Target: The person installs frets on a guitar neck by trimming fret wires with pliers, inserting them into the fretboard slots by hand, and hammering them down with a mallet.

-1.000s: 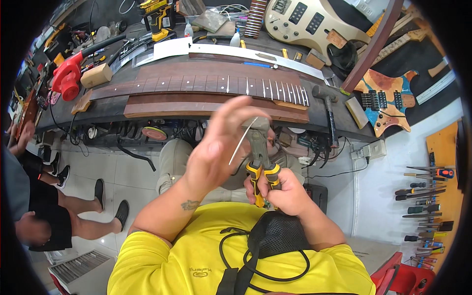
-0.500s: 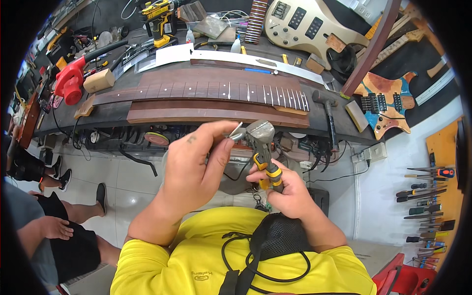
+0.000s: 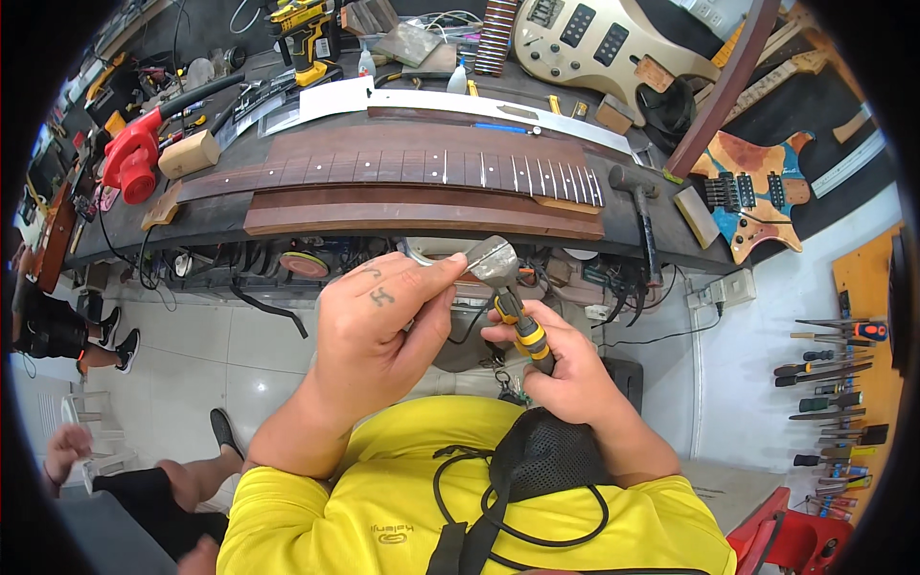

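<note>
My left hand is closed in a pinch on a thin fret wire, and a silvery loop of wire shows beyond the fingers. Its fingertips are right up against the broad grey head of the end-cutting pliers. Those pliers have black-and-yellow handles, and my right hand is wrapped round them. The exact spot where wire and jaws meet is partly hidden by my left fingers. Just beyond both hands, a guitar neck lies on the bench, with bright frets in slots toward its right end and bare slots to the left.
A hammer lies at the bench's front edge beside a wooden block. Farther back are a red blower, a yellow drill and a pale guitar body. At lower left sits another person, whose hand shows.
My left fingers have moved right and closed against the pliers' head, which has tilted and shifted slightly left. The wire end that stuck up is now mostly covered. The other person's hand has lifted.
</note>
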Demonstrator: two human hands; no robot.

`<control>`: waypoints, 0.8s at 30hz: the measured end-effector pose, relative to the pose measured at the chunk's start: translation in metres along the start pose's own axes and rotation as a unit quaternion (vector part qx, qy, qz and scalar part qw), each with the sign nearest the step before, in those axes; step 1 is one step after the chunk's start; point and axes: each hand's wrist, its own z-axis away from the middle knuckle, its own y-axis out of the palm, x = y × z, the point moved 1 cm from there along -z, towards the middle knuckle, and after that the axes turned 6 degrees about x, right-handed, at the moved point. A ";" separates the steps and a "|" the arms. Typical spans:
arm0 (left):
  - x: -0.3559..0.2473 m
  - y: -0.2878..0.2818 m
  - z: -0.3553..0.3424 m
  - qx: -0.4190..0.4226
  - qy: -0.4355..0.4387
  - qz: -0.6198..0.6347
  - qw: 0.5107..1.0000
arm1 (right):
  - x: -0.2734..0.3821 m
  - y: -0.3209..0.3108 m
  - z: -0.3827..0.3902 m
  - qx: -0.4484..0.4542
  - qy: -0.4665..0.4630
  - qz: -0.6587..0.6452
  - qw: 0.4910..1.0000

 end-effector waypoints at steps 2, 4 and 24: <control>0.000 -0.001 0.000 0.002 0.015 -0.021 1.000 | 0.000 0.001 0.000 -0.001 0.002 -0.010 1.000; 0.001 0.000 -0.001 0.003 0.029 -0.043 0.999 | -0.004 0.002 0.001 -0.023 -0.012 0.005 1.000; 0.049 0.070 0.008 0.177 -0.136 0.769 0.599 | -0.022 0.013 -0.004 0.016 0.019 -0.139 0.990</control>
